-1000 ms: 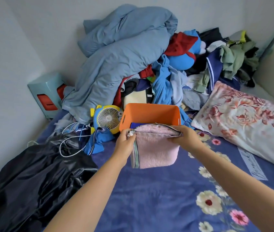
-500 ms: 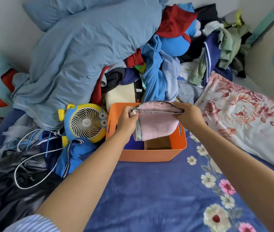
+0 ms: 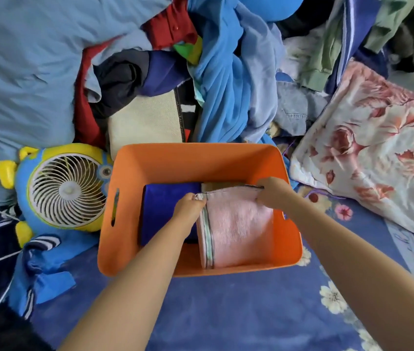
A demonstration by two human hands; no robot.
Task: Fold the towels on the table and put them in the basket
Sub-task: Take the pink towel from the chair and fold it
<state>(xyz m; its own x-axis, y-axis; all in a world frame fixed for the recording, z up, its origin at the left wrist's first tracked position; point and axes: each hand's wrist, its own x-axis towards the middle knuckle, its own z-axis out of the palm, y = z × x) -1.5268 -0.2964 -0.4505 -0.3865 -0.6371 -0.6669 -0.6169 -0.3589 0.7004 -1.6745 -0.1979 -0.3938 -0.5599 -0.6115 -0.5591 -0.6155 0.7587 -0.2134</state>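
A folded pink towel [image 3: 236, 226] with a striped edge lies inside the orange basket [image 3: 195, 158], in its right half. My left hand [image 3: 188, 206] pinches the towel's far left corner and my right hand [image 3: 271, 192] grips its far right corner, both hands down inside the basket. A folded dark blue towel [image 3: 165, 206] fills the basket's left half, partly under my left forearm. A strip of a beige item [image 3: 223, 185] shows just beyond the pink towel.
A blue and yellow toy-shaped fan [image 3: 66, 191] lies against the basket's left side, with white cables and dark clothes further left. A high heap of clothes and a blue quilt [image 3: 23, 72] rises behind. A floral pillow [image 3: 378, 153] lies at the right on the blue flowered sheet [image 3: 226, 312].
Both hands carried the pink towel from above the sheet, over the rim and down into the basket's right half. The view has closed in on the basket.
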